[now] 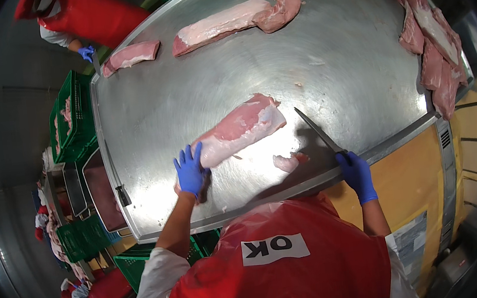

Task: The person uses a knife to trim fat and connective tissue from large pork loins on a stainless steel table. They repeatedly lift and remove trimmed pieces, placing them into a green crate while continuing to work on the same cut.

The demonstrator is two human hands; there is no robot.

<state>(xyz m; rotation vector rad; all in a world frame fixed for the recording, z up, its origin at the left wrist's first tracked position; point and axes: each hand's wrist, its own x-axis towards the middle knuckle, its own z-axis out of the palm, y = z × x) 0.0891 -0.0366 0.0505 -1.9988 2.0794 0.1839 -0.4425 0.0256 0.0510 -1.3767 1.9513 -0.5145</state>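
Your left hand (pixel 190 172) is lying with fingers spread over the near-left end of the pork loin (pixel 242 126) — open, palm down. The loin is resting on the steel table (pixel 345 48), closer to its front edge than its back. Your right hand (pixel 356 177) is closing firmly around the handle of the knife (pixel 319 131) — the blade is pointing inward from the table's front edge. A meat scrap (pixel 290 162) is lying near that edge, between your hands.
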